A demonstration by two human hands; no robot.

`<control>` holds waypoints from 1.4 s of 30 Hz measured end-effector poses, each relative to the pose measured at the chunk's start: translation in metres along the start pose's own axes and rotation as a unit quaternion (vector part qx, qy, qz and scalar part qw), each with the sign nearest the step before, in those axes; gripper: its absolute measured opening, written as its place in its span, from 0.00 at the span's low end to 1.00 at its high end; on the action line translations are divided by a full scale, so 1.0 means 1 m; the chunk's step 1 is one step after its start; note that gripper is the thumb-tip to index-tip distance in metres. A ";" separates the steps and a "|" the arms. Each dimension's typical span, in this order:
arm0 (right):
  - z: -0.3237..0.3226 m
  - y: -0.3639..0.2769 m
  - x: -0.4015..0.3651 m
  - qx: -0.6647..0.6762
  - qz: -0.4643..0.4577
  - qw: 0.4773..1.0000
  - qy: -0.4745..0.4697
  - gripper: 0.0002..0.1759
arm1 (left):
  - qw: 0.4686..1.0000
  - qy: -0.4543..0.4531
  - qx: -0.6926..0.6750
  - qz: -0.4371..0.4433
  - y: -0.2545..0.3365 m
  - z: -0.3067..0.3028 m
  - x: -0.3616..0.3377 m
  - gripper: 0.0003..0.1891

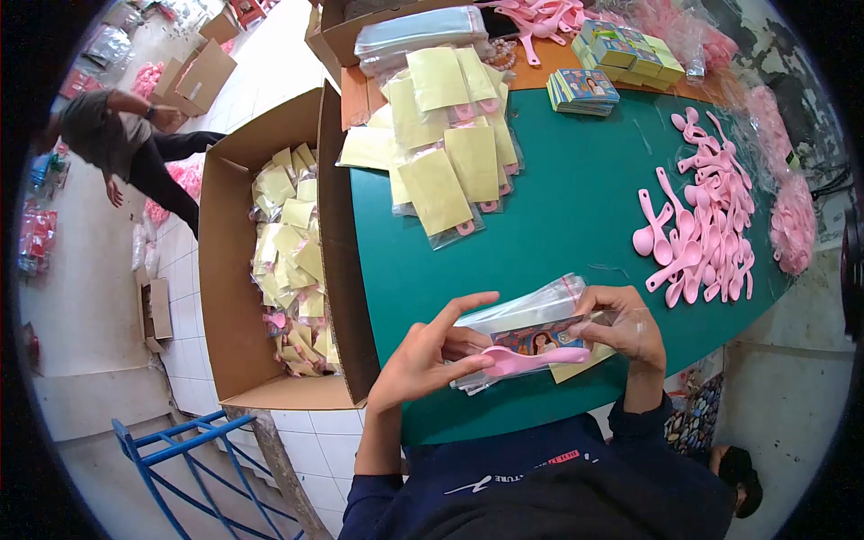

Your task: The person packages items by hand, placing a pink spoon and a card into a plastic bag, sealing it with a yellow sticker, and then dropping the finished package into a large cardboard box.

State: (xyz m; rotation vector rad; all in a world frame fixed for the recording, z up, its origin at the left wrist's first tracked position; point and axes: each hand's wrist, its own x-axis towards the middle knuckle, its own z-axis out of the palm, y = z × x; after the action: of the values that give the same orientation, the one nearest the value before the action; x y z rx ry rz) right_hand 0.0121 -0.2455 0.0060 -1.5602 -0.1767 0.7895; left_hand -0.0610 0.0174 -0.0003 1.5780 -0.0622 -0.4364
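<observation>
Left hand, half-curled, pinches our spoon at its bowl; right hand pinches card. Light, stiff spoon, we'd guess: grip mid-handle.

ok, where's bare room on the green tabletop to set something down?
Biggest: green tabletop middle, between bagged pale-yellow cards and heaped pink plastic spoons. Smaller: left strip, between brown cardboard box and left hand. Crowded: between left and right hand, over stacked clear plastic sleeves; far edge, by printed card stacks.
</observation>
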 end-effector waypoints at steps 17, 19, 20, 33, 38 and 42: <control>0.003 0.011 0.000 -0.044 -0.011 0.997 0.058 0.09 | 0.996 0.066 -0.005 0.053 -0.018 0.013 -0.006 0.35; 0.003 0.012 0.002 -0.049 -0.053 0.996 0.057 0.09 | 0.998 0.052 -0.005 0.037 -0.015 0.013 -0.006 0.35; 0.003 0.013 0.003 -0.051 -0.073 0.994 0.056 0.09 | 0.998 0.054 -0.005 0.029 -0.014 0.014 -0.006 0.34; 0.046 -0.010 -0.011 -0.354 -0.254 0.899 -0.047 0.22 | 0.968 0.066 -0.233 -0.064 -0.037 0.061 -0.025 0.33; 0.059 0.009 -0.013 -0.391 -0.217 0.894 -0.035 0.17 | 0.983 0.091 -0.149 -0.061 -0.045 0.065 -0.032 0.33; 0.070 0.017 -0.008 -0.431 -0.228 0.873 -0.012 0.12 | 0.985 0.107 -0.123 -0.052 -0.045 0.068 -0.030 0.32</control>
State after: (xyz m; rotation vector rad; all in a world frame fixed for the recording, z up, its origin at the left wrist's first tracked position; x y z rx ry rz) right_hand -0.0391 -0.1957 -0.0030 -2.2121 -0.9898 0.3426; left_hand -0.1205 -0.0351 -0.0361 1.3791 0.2321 -0.3390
